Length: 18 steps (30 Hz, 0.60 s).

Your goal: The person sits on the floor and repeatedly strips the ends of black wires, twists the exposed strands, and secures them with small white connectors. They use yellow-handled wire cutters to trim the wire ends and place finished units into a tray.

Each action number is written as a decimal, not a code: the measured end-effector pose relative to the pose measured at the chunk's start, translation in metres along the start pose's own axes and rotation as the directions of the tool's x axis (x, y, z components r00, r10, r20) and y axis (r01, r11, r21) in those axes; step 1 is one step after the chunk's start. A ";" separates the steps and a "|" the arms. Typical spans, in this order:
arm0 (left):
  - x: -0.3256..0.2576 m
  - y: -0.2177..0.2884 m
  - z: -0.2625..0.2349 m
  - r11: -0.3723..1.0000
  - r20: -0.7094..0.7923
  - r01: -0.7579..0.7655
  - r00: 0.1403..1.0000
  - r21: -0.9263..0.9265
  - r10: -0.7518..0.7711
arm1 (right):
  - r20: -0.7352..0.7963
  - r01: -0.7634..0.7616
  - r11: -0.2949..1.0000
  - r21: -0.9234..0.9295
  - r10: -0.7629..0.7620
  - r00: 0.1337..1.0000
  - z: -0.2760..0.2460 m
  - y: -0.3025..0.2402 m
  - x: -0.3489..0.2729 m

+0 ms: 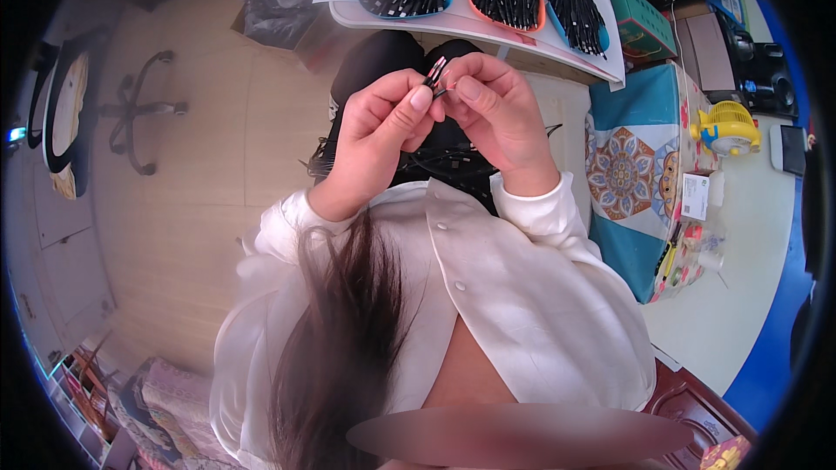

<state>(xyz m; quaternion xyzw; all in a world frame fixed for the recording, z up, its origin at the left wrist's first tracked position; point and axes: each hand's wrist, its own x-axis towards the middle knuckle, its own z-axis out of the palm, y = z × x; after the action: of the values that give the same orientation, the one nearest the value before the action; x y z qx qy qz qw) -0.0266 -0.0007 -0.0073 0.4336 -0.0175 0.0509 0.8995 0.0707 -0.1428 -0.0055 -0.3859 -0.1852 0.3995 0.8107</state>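
Observation:
Above my lap, my left hand (376, 129) is closed, its thumb and fingers pinching a small bunch of thin black cables (433, 77) with pinkish wire ends pointing up. My right hand (501, 113) meets it from the other side. Its thumb and forefinger are pressed together on a fine reddish wire end at the bunch. The fingers partly hide how that wire joins the cables. More loose black cables (448, 159) lie across my lap beneath both hands, some with small light-coloured connectors.
On the white table (348, 13) ahead, a blue tray (366, 2), an orange tray (521, 28) and another blue tray (603, 38) hold piles of black cables. A green box (640, 22), a patterned cloth (627, 178) and a yellow fan (727, 129) stand right. A wheeled chair base (135, 109) is left.

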 end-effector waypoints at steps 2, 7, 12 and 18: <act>-0.001 0.001 0.000 1.000 0.019 0.007 1.000 -0.007 -0.007 | -0.003 -0.057 0.996 0.073 0.058 0.998 0.001 0.000 0.000; -0.003 0.002 -0.002 1.000 0.021 0.000 1.000 0.024 0.000 | -0.028 -0.065 0.993 -0.098 0.063 0.998 0.004 -0.009 -0.001; -0.005 0.002 -0.002 0.997 0.002 -0.011 1.000 0.082 0.011 | -0.058 0.038 0.906 -0.421 -0.069 0.996 0.009 -0.019 -0.003; -0.004 0.002 -0.004 0.997 0.024 0.029 0.999 0.072 -0.031 | 0.004 0.128 0.884 -0.449 -0.141 0.990 0.009 -0.018 -0.003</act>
<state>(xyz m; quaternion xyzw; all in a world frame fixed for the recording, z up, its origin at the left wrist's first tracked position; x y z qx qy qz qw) -0.0311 0.0033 -0.0083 0.4664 -0.0202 0.0324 0.8837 0.0722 -0.1479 0.0145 -0.5543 -0.2868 0.2832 0.7282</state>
